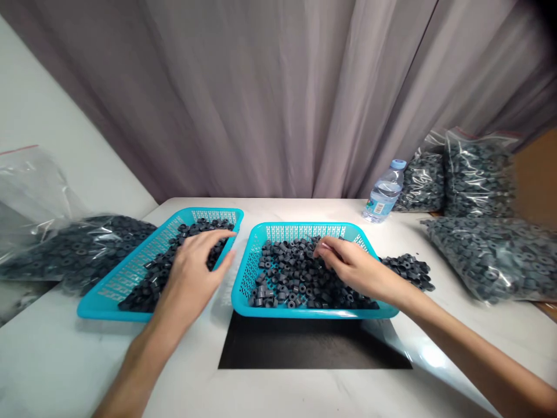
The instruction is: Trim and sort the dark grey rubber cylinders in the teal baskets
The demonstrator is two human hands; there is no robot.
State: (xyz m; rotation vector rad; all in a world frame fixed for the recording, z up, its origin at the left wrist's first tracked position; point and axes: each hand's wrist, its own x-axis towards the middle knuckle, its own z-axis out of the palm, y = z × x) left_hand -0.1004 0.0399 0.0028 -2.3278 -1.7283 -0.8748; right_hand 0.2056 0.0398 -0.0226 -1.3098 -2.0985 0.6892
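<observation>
In front of me stands a blue plastic basket (313, 313) holding many small dark grey ring-shaped parts (300, 273). My right hand (343, 261) is over its back right part, thumb and fingers pinched together at the pile; what lies between the fingertips is too small to make out. A second blue basket (113, 314), set at an angle on the left, also contains dark grey parts (156, 273). Above that basket's right rim hovers my left hand (200, 261), thumb and fingers apart with nothing between them.
Under the middle basket lies a black mat (313, 348). Loose grey parts (409, 270) sit to its right. A water bottle (385, 194) stands behind. Filled clear bags are at right (496, 255) and left (87, 247). A grey curtain (261, 98) hangs behind the white table (183, 377).
</observation>
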